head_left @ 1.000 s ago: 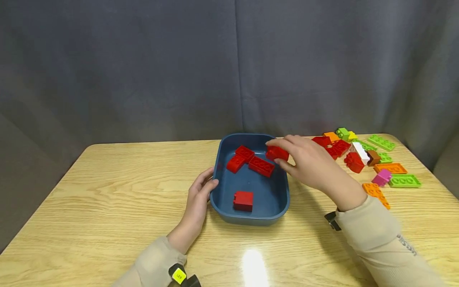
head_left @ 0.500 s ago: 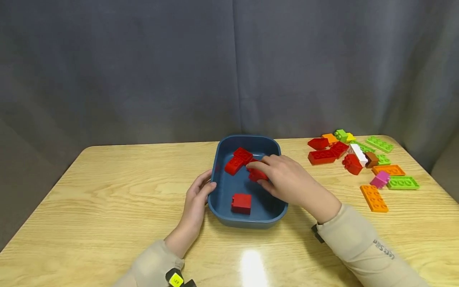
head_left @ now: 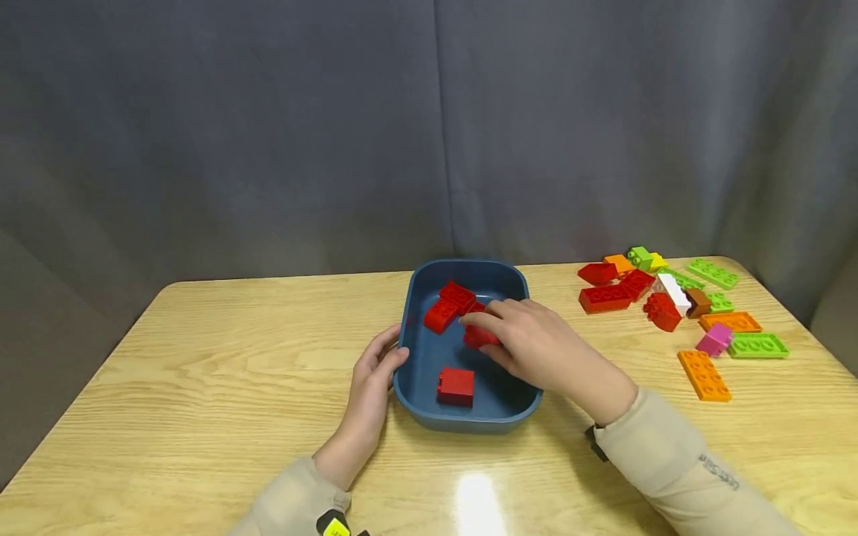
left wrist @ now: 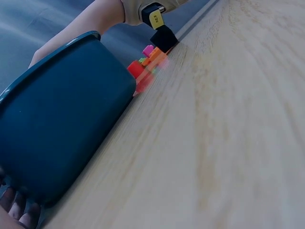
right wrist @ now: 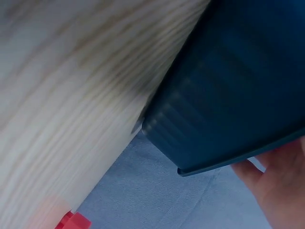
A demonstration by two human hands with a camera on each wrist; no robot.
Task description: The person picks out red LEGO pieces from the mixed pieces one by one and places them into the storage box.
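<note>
A deep blue plastic bin [head_left: 429, 426] stands on the wooden table. At its left side my left hand [head_left: 367, 383] holds it, thumb at the rim and fingers along the outer wall. My right hand [head_left: 526, 339] reaches over the right rim and pinches a red toy brick [head_left: 479, 337] low inside. Beyond that brick lie a red brick with a curved end [head_left: 440, 316] and another red brick [head_left: 459, 296]; one more is mostly covered by the right fingers. A red block [head_left: 456, 387] sits alone near the bin's front.
Loose toy bricks are spread on the table's right: red ones [head_left: 605, 298], a white one [head_left: 673, 294], a brown one [head_left: 698, 301], a pink one [head_left: 715, 339], orange plates [head_left: 704, 376] and green plates [head_left: 759, 345]. A grey curtain [head_left: 302, 134] hangs behind the table.
My right hand has moved left and down into the bin with the red brick, and has hardly shifted over the last half second. The left hand keeps its place at the bin.
</note>
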